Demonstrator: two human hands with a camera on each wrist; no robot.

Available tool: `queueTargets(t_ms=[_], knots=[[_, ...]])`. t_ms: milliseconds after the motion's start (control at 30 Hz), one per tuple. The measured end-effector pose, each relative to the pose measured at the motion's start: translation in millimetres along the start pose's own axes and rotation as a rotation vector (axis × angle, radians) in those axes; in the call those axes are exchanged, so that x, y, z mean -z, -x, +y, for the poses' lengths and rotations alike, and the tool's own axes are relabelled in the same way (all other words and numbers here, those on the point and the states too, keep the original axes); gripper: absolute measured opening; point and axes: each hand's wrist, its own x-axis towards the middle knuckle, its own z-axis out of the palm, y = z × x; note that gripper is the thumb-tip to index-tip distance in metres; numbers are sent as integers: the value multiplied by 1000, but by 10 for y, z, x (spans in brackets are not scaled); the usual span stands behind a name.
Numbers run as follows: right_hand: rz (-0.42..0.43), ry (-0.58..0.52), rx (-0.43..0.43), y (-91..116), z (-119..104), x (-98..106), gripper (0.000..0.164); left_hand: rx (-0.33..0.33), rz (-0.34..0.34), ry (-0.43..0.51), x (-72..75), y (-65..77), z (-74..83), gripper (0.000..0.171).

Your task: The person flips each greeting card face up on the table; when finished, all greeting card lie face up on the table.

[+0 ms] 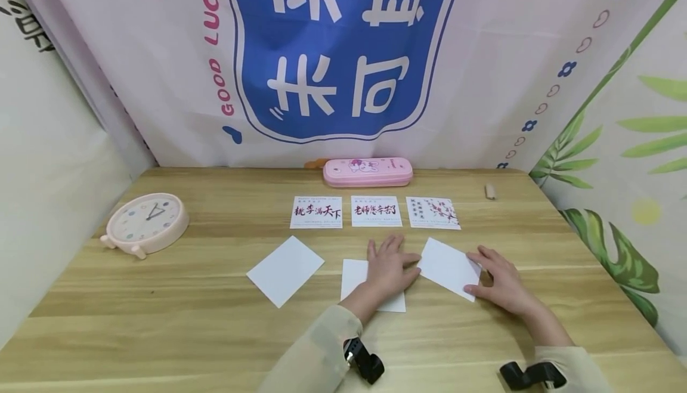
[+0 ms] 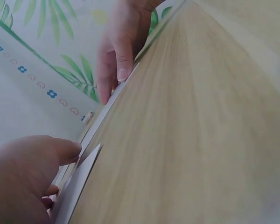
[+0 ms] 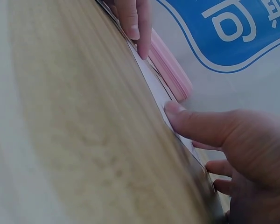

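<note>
A blank white card lies turned at an angle on the table, between the two hands. My right hand holds its right end, the thumb at the near corner and the fingers at the far edge. At the card's left corner, the thumb and forefinger of my left hand touch its edge, the other fingers stretched forward. A second blank card is partly hidden beneath my left hand and wrist. Further left lies a third blank card, also turned. In the right wrist view the right thumb rests on the white card.
Behind lies a row of printed cards: one, another, and one with red blossoms. A pink pencil case is at the back edge. A pink clock lies far left; a small beige eraser-like piece lies back right.
</note>
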Motion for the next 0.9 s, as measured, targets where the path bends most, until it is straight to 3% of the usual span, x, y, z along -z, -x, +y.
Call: queueTargets(t_ms=[267, 400, 700, 900], knots=[[-20, 23, -57, -6, -4, 15, 77, 8, 12, 57, 18, 2, 4, 19], [-2, 27, -43, -13, -5, 26, 72, 8, 24, 69, 19, -5, 5, 17], [16, 25, -36, -13, 0, 41, 71, -16, 13, 24, 4, -16, -6, 45], [14, -10, -42, -34, 35, 42, 68, -16, -3, 31, 18, -7, -5, 40]])
